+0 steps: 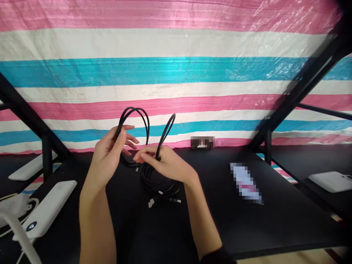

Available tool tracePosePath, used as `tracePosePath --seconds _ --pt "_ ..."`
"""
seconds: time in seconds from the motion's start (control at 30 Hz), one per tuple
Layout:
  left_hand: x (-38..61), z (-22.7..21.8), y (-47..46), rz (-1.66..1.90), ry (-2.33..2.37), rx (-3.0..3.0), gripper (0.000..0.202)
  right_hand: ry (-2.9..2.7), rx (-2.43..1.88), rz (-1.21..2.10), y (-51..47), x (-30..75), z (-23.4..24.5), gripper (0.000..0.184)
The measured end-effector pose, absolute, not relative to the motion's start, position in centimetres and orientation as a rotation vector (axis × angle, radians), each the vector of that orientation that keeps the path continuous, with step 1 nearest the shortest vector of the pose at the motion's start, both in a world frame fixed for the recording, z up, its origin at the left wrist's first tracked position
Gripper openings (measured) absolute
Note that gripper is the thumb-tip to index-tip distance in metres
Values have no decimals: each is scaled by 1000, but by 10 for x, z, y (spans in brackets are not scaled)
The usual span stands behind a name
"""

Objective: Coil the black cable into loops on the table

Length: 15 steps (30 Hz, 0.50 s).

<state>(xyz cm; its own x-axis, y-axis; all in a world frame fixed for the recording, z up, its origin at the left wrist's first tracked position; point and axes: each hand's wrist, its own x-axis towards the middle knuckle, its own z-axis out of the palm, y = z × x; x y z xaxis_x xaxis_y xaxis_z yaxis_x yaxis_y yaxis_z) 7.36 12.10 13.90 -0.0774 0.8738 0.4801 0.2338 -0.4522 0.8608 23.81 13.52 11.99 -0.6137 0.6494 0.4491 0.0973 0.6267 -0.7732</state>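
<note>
A black cable (149, 126) is raised above the shelf in loose loops between my two hands. My left hand (107, 154) carries the left loops between its thumb and fingers, the fingertips spread a little. Close beside it, my right hand (172, 163) pinches the cable with thumb and fingers, and another loop stands up past its knuckles. Below the right hand lies a coil of black cable (148, 179), partly covered by the hand. Several plug ends show there, among them a USB plug (151, 202). Whether the held cable joins this coil I cannot tell.
On the black shelf (132, 238), a white power bank (51, 209) and white cords lie at left. A blurred phone-shaped object (246, 183) lies at right, a small blurred box (202, 142) at the back. Black metal frame bars (291, 99) slant on both sides before a striped tarp (170, 44).
</note>
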Motion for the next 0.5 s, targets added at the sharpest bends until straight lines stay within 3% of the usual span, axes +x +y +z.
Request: tracePosePath --seconds 0.2,0.5 --pt "77 140 116 1789 1122 1600 35 -1815 -714 889 127 257 128 27" --pt "68 142 114 1798 1004 1456 31 -1713 -753 822 118 261 133 23"
